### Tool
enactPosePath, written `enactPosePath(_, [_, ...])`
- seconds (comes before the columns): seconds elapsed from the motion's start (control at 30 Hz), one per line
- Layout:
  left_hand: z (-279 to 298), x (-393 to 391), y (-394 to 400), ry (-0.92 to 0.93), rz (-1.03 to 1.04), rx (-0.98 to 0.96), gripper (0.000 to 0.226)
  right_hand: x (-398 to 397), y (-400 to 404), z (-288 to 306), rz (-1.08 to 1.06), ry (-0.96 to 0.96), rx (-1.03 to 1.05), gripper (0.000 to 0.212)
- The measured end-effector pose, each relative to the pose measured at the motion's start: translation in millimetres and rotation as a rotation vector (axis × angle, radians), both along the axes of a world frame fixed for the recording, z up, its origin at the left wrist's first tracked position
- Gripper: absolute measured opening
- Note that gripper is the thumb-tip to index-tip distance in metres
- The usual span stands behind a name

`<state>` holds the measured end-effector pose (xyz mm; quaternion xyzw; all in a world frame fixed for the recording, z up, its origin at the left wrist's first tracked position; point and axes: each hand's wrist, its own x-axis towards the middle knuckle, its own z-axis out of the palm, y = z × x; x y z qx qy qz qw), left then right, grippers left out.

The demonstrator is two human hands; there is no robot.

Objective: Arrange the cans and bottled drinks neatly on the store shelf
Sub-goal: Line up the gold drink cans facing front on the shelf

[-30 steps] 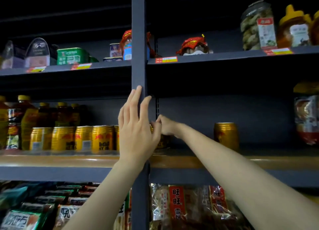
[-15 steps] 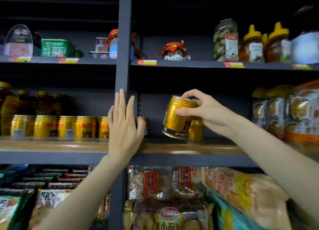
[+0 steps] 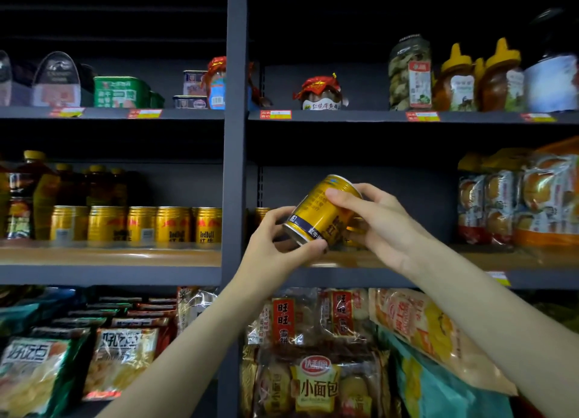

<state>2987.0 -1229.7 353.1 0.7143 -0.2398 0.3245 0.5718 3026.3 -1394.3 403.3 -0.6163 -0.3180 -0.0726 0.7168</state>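
A gold can with a dark blue band hangs tilted in front of the middle shelf, just right of the upright post. My right hand grips its upper part. My left hand holds its lower end from below, fingers curled around the base. A row of several gold cans stands on the left bay of the same shelf, with dark bottled drinks behind and left of them. Another gold can stands behind my hands, mostly hidden.
Packaged goods fill the right end of the middle shelf. Jars and honey bottles line the top shelf, with tins at its left. Snack bags crowd the bottom shelf.
My right hand lifted the gold can off the shelf and brought it forward. My left hand left the upright post and took hold of the can's lower end.
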Motion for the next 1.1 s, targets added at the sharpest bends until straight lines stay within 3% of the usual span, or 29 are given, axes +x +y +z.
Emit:
enactPosePath(0.17, [6.9,-7.6,0.8,-0.228,0.125,0.041,0.064,-8.6,-5.9,6.9,0.096,0.081,-0.035,0.025])
enactPosePath(0.27, [9.8,-15.4,3.7,-0.132,0.009,-0.051,0.061,-11.0,-9.0,5.8,0.141,0.185,-0.023,0.045])
enactPosePath(0.37, [8.4,-17.3,6.7,0.008,-0.124,-0.115,0.061,-10.7,-11.9,-0.1,0.074,0.16,-0.123,0.068])
enactPosePath(0.6, [7.0,-17.2,-1.3,0.021,-0.26,-0.189,0.06,-16.7,-14.9,4.9,-0.015,0.109,-0.176,0.067])
enactPosePath(0.67, [7.5,-18.5,-0.5,-0.043,-0.17,-0.114,0.057,-17.3,-17.2,3.6,0.003,0.117,-0.169,0.054])
enactPosePath(0.73, [8.1,-19.6,2.2,-0.215,0.043,0.09,0.06,-17.2,-20.9,1.0,0.062,0.174,-0.148,0.041])
enactPosePath(0.83, [8.6,-19.5,2.5,-0.37,0.216,0.375,0.068,-16.2,-22.3,-3.3,0.185,0.334,-0.07,0.039])
enactPosePath(1.0, [9.4,-21.1,-5.2,-0.346,0.131,0.26,0.075,-8.5,-11.5,-18.4,0.233,0.458,0.096,0.044])
enactPosePath(1.1, [11.3,-21.5,-4.8,-0.21,0.062,0.236,0.066,-3.7,-11.7,-20.6,0.242,0.444,0.198,0.051])
